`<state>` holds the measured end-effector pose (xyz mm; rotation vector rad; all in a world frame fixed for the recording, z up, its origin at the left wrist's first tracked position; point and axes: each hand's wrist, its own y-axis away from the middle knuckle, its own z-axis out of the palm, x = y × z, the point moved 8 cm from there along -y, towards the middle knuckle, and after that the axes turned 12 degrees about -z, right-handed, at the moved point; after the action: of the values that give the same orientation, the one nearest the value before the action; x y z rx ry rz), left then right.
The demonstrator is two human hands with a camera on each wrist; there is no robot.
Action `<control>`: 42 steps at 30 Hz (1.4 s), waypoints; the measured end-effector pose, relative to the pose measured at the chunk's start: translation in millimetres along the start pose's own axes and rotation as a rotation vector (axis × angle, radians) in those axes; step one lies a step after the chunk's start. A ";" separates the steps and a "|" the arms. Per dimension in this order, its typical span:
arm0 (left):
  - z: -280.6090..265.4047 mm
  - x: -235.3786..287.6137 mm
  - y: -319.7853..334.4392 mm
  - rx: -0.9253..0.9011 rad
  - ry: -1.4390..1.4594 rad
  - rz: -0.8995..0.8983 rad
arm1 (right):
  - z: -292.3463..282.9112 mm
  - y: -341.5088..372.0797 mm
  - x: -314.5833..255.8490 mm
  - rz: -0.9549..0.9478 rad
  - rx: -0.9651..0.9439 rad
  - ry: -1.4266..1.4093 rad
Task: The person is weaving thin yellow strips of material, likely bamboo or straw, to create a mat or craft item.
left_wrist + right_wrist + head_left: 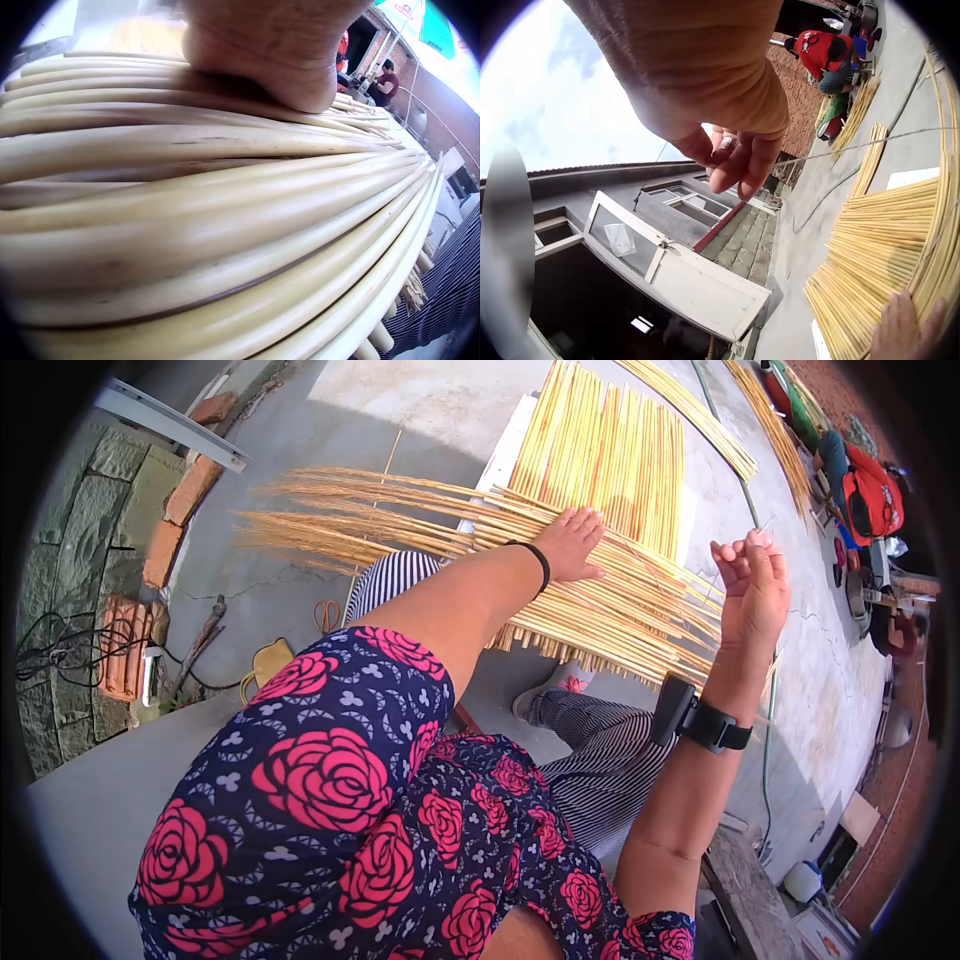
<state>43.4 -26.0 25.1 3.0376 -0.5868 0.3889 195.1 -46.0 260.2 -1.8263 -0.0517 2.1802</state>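
My left hand (572,545) lies flat, fingers spread, on a layer of long pale stalks (630,615) whose feathery tips (300,510) fan out to the left. Under these crosswise stalks, another layer of straight stalks (600,450) runs away from me over a white board (510,450). In the left wrist view, the heel of the hand (262,60) presses on the stalks. Raised to the right of the bundle, my right hand (752,590) has its fingers curled and pinches a thin cord (870,142), which stretches toward the stalks in the right wrist view.
More stalks (700,420) lie on the concrete floor at the far right, near a hose (770,760). A person in red (870,495) sits beyond them. Scissors (326,616), bricks (195,490) and a black cable (60,650) are on the left.
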 end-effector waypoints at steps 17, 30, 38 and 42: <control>-111.5 -1.3 -16.9 -0.266 -0.084 -0.153 | -32.8 78.1 69.1 0.274 0.056 0.394; -114.0 43.4 35.8 -0.452 0.369 0.158 | -276.3 290.2 -164.3 0.119 0.400 0.236; -116.6 123.0 118.7 -0.648 0.467 0.305 | -416.8 386.3 -98.2 0.674 0.487 0.567; -46.4 165.3 179.4 -0.928 0.383 0.473 | -479.7 387.7 -38.8 0.884 0.319 0.738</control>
<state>114.5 -249.5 106.7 1.8781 -1.0698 0.5023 587.2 -503.1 121.3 -2.5824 1.3844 1.5707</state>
